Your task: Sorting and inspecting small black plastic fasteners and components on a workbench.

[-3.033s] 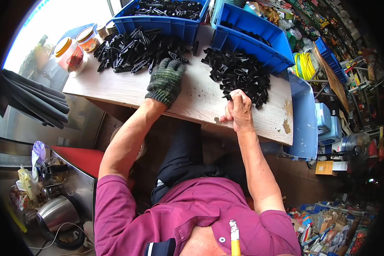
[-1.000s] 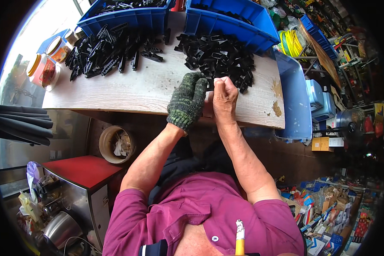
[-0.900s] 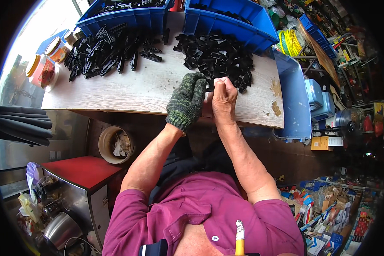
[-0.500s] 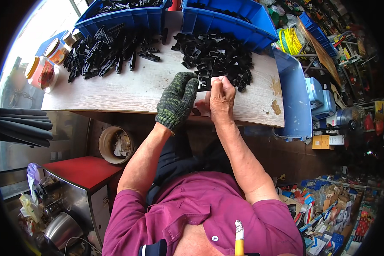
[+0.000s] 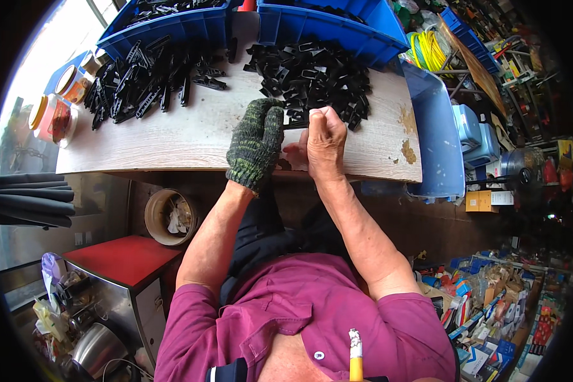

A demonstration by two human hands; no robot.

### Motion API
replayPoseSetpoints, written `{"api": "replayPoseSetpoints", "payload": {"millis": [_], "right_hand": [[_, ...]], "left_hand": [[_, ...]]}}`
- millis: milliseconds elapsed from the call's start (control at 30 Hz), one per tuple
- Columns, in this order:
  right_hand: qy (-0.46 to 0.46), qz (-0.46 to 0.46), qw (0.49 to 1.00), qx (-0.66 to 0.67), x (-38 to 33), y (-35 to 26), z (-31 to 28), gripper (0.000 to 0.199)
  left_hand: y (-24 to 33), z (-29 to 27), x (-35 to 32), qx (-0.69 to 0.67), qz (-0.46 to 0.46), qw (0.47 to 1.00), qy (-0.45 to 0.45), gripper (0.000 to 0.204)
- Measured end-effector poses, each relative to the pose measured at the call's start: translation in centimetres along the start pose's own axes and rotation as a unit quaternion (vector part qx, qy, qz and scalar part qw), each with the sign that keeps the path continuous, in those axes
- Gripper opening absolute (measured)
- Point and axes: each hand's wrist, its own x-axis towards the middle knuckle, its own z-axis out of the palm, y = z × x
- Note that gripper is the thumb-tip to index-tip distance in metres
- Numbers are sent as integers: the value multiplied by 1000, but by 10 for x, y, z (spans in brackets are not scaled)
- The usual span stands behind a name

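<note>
My left hand [image 5: 256, 143], in a green knitted glove, and my bare right hand [image 5: 325, 140] meet at the front of a pale wooden table [image 5: 191, 137]. Together they hold a small black plastic part [image 5: 294, 123] between them, gloved fingers on its left end, right fist closed over its right end. Just beyond lies a heap of short black plastic parts [image 5: 312, 73]. A second heap of longer black clips [image 5: 149, 83] lies further left.
Two blue bins [image 5: 325, 25] stand at the table's back and another blue bin [image 5: 436, 137] hangs at its right end. Jars [image 5: 60, 105] sit at the left end. A round bucket [image 5: 169, 216] and a red-topped cabinet [image 5: 124, 258] are below.
Three seconds ago my hands were apart, the left on the clip heap, the right at the table edge. They have since come together by the right heap and hold a part.
</note>
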Motion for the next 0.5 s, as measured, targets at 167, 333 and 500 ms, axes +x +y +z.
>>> {"api": "replayPoseSetpoints", "payload": {"millis": [167,333,500], "right_hand": [[6,-67,994,-90,-1,3,-1,22],[5,-20,1000,-20,-10,-19,5,22],[54,124,988,74,-3,-42,-12,31]], "left_hand": [[9,16,-10,49,128,990,41,23],[1,10,-6,233,332,911,74,28],[28,8,-20,-225,-105,969,-7,32]]}}
